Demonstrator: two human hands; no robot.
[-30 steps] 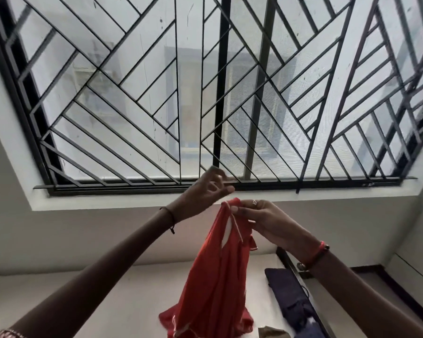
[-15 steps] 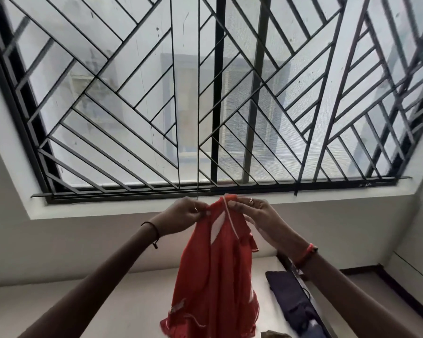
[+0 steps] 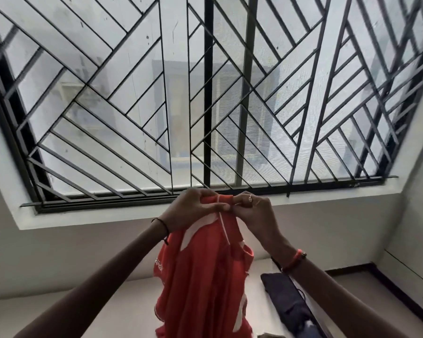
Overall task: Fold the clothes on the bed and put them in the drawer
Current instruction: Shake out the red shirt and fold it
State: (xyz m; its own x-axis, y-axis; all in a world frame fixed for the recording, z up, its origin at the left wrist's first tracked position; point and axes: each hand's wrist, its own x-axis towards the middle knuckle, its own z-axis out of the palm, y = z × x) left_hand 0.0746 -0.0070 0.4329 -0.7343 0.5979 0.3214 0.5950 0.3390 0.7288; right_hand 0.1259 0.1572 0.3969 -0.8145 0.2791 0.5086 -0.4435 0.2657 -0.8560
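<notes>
A red garment [image 3: 203, 276] with white trim hangs in the air in front of me, over the pale bed [image 3: 59, 313]. My left hand [image 3: 193, 208] pinches its top edge on the left. My right hand [image 3: 252, 211], with a ring on one finger, pinches the same top edge on the right. The two hands touch at the middle, level with the window sill. The garment's lower part drops out of view at the bottom edge. No drawer is in view.
A dark navy garment [image 3: 286, 298] lies on the bed at the lower right. A barred window [image 3: 205, 98] fills the wall ahead, above a white sill [image 3: 108, 218]. A dark skirting line runs along the wall at the right.
My left hand moved from above the garment onto its top edge and took hold. Both hands have come together at the middle. The garment hangs a little more spread out.
</notes>
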